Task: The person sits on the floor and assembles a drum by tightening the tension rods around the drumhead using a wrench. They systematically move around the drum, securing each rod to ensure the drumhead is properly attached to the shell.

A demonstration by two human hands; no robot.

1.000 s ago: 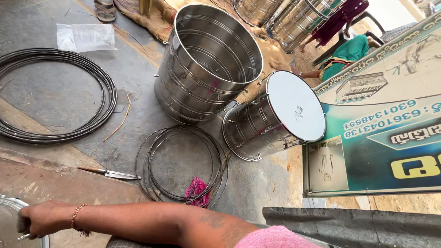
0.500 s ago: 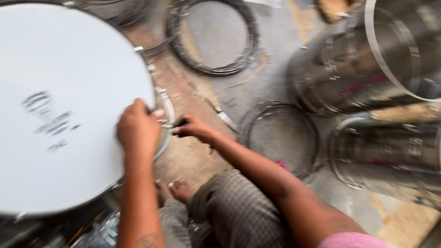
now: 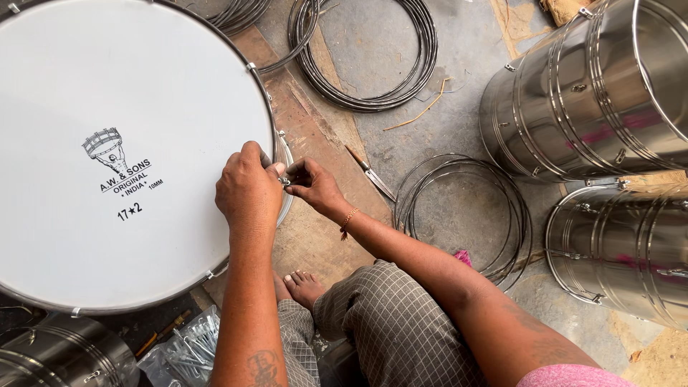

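Drum [image 3: 107,107]: white head faces up at the camera; axis near vertical.
Left hand [image 3: 247,190]: curled over the drum's right rim.
Right hand [image 3: 312,185]: just right of the drum, fingers pinching a small metal fitting [image 3: 284,181] at the rim.
Wire rings [image 3: 459,215]: on the floor right of the drum.

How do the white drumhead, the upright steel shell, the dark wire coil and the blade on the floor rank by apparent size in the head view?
1. White drumhead, though it is nearest the camera.
2. Steel shell, partly cropped.
3. Wire coil.
4. Blade.
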